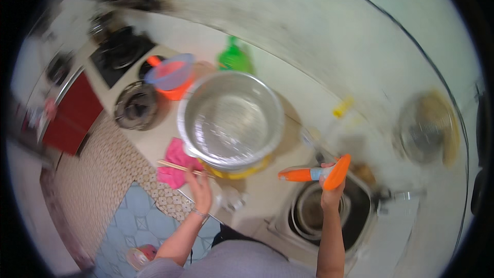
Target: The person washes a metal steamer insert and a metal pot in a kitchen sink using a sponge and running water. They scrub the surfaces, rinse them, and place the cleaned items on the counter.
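My left hand (200,191) grips a pair of light wooden chopsticks (175,165) by one end, over a crumpled pink cloth (173,179) near the counter's front edge. My right hand (332,197) is raised over the sink's left part, holding an orange plastic utensil (295,175) with a light blue band; blur hides its exact kind. Between and beyond my hands stands a large round metal basin (231,116), its shiny inside visible. Something yellow (243,172) shows under its near rim.
In the metal sink (357,220) sits a stack of round pots or bowls (310,210), beside a faucet (401,196). Left of the basin are a translucent blue strainer (171,72), an orange bowl (178,92) and a dark pot (136,104). A green bottle (233,60) stands behind.
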Motion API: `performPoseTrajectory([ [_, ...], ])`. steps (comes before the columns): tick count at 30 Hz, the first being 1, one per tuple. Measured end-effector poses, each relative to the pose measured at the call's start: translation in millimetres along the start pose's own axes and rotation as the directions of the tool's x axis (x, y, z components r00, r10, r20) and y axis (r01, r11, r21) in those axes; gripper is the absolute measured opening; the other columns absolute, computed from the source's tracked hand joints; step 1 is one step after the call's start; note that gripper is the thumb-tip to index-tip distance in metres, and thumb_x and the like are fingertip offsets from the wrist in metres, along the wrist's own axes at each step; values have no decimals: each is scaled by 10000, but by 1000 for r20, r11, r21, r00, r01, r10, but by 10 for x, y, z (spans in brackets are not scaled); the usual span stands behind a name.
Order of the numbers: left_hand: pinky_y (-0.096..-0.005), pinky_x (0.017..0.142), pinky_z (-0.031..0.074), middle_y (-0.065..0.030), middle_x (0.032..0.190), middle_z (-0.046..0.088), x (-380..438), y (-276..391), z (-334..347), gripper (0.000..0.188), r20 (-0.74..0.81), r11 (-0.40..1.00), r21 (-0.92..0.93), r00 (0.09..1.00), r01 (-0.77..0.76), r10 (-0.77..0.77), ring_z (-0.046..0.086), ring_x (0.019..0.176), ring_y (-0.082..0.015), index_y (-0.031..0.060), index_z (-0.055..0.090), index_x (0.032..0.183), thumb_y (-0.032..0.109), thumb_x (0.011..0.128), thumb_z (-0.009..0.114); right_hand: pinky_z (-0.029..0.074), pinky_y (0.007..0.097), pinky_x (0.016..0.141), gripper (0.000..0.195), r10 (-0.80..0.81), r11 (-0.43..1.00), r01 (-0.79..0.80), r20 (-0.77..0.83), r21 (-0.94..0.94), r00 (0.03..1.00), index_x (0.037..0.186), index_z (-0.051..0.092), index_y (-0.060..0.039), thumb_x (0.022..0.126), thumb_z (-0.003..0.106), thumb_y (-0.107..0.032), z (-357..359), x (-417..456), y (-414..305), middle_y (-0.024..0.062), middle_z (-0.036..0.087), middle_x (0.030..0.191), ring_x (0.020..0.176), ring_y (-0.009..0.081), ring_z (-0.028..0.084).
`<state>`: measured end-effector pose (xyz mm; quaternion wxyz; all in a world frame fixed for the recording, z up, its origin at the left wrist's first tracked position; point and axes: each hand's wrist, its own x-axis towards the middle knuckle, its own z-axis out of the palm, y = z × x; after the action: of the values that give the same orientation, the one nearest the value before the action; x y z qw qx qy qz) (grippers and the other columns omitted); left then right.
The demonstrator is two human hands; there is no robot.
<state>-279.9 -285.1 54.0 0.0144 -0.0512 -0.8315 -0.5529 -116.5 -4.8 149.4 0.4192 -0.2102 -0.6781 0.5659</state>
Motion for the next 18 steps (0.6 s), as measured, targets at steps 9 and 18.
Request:
performPoseTrajectory([
  [9,-394,967,327,-173,1239,457,-1811,839,1395,481,829,696,-331,156,-637,537,409,1182,-311,-6,480,1171,160,744,628,415,277,755,695,154,919,-325,-556,-224,817,1264,405,0,658,679,-199,-1884,-2008,-1251,46,511,907,758,133,503],
  [18,-403,816,424,-92,883,645,-2544,173,2638,244,935,102,-307,-280,-946,218,610,867,-253,87,597,889,318,815,569,403,295,781,694,-66,796,-393,-711,-461,700,1278,383,13,711,668,-267,-3011,-3634,-1804,72,515,961,770,152,494],
])
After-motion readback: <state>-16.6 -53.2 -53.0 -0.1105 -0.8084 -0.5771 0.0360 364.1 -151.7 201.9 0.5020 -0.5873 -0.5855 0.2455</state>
